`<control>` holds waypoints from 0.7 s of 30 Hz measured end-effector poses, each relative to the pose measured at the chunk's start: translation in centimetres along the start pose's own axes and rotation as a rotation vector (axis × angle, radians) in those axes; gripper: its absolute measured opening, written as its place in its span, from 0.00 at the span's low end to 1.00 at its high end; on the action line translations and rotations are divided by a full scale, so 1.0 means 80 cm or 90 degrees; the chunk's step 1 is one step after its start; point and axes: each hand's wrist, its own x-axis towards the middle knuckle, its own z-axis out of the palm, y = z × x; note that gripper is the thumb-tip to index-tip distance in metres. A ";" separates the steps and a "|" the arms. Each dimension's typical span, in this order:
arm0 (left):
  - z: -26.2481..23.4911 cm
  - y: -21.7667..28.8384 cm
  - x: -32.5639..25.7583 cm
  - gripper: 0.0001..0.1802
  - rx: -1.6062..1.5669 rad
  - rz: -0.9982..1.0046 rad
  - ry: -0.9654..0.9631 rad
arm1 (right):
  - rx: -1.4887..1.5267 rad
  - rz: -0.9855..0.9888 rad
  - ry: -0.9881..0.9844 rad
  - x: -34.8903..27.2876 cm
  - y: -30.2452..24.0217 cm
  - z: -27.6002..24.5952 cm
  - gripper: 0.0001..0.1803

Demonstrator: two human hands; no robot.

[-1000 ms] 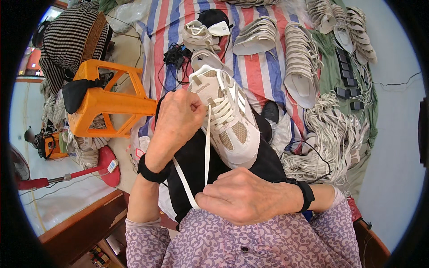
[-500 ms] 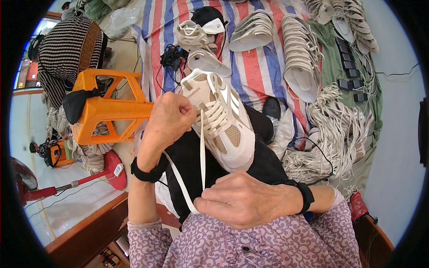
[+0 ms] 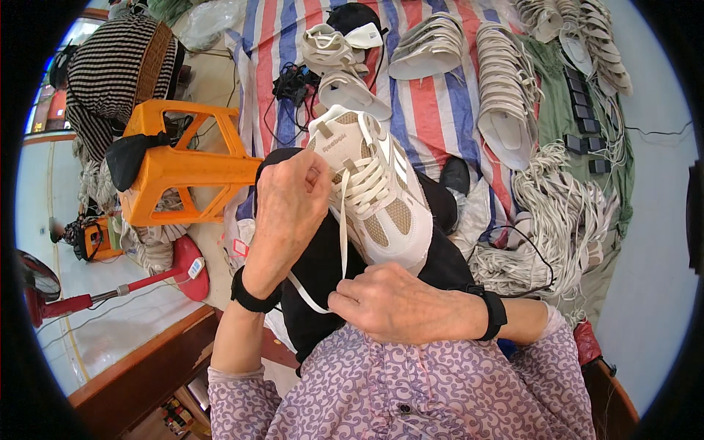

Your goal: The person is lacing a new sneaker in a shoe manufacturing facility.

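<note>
While a white and tan sneaker is propped on the lap over black fabric, toe toward the body, lacing is in hand. The left hand is pinched shut on the lace at the upper eyelets, just left of the sneaker's tongue. The right hand lies below the toe, fingers closed on the lace's lower end. The lace is stretched between both hands beside the sneaker. By judgement, lacing is nearly finished; threading the top eyelet would call for a fine pinch and even tension. Beyond the sneaker, a striped sheet holds more shoes; left of it stands an orange stool.
</note>
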 end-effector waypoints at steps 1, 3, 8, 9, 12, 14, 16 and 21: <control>0.004 -0.004 0.000 0.04 0.015 0.036 0.010 | -0.013 0.004 -0.009 -0.001 0.000 0.002 0.08; 0.009 -0.004 0.001 0.03 0.027 0.073 0.020 | -0.027 0.011 -0.019 -0.003 0.001 0.003 0.07; 0.020 -0.001 0.000 0.02 0.072 0.141 0.070 | -0.028 0.011 -0.008 -0.003 0.003 0.000 0.08; 0.022 -0.001 0.002 0.02 0.074 0.141 0.070 | -0.027 0.010 -0.007 -0.003 0.003 0.000 0.08; 0.031 0.002 0.012 0.04 -0.019 0.053 0.025 | -0.020 -0.004 0.006 -0.003 0.003 0.001 0.08; 0.034 0.006 0.017 0.07 -0.201 -0.113 -0.023 | -0.032 0.006 -0.001 -0.005 0.004 0.004 0.09; 0.039 -0.002 0.020 0.07 -0.297 -0.121 -0.005 | -0.011 0.009 -0.005 -0.005 0.007 0.004 0.07; 0.030 0.000 0.006 0.07 -0.406 -0.116 0.047 | 0.000 0.022 -0.031 -0.013 0.011 0.007 0.07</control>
